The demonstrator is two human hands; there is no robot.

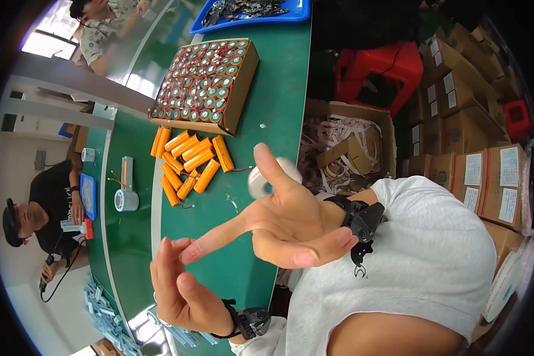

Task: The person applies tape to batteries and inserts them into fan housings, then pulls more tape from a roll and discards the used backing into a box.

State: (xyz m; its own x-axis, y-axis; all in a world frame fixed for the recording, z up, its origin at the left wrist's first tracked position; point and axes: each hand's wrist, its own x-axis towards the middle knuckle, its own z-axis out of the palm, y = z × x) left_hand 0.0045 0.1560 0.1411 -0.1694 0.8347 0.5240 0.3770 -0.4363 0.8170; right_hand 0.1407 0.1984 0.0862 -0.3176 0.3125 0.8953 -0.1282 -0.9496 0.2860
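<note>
My right hand [291,216] is palm up over the green table, its thumb raised and index finger stretched toward my left hand [187,296]. The other right fingers curl loosely. Bent fingers of my left hand touch the right index fingertip; its thumb stands apart, and I see nothing held. Partly behind my right hand is a blurred white roll [289,169]. Several orange-wrapped cylindrical battery packs [199,155] with thin wires lie loosely grouped beyond my hands. Beside them stands a cardboard box [241,89] filled with upright orange cells and red and black wires.
A blue tray [305,13] holds dark scraps at the top. An open carton [391,142] of pale strips stands beside the table, near a red stool [397,71]. Stacked cartons [445,136] line the right. Across the table a person [50,202] works near a tape roll [126,200].
</note>
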